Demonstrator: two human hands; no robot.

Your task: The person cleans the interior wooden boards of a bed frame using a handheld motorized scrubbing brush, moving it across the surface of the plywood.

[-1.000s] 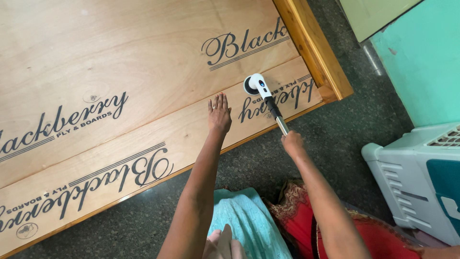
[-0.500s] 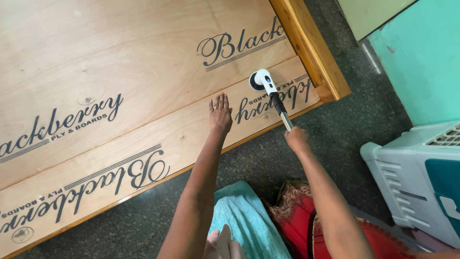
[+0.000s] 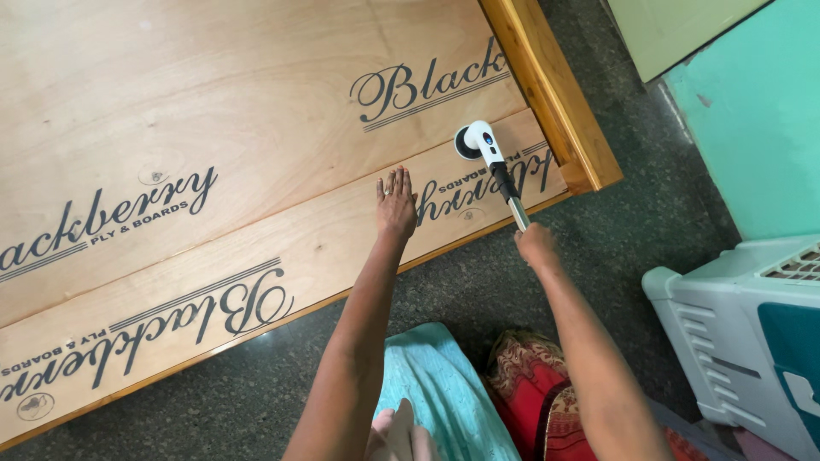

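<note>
The right hand point(image 3: 535, 246) is clamped on the metal pole of a white long-handled power scrubber with a dark round head point(image 3: 478, 141), which sits on the narrow light-brown plywood board point(image 3: 282, 248) near the orange-brown wooden frame rail point(image 3: 555, 94). The left hand point(image 3: 396, 203) lies flat on that board, fingers apart, bracing it. Scrubbing appears under way; the next stroke calls for steady downward pressure.

light: bright, soft, even daylight, source not obvious | shadows: faint, a small one under the left hand point(image 3: 395, 205) on the plywood sheet point(image 3: 213, 111) | glare: mild sheen on wood | focus: mostly sharp, bottom edge maybe a bit soft | distortion: slight wide-angle stretch at corners
</note>
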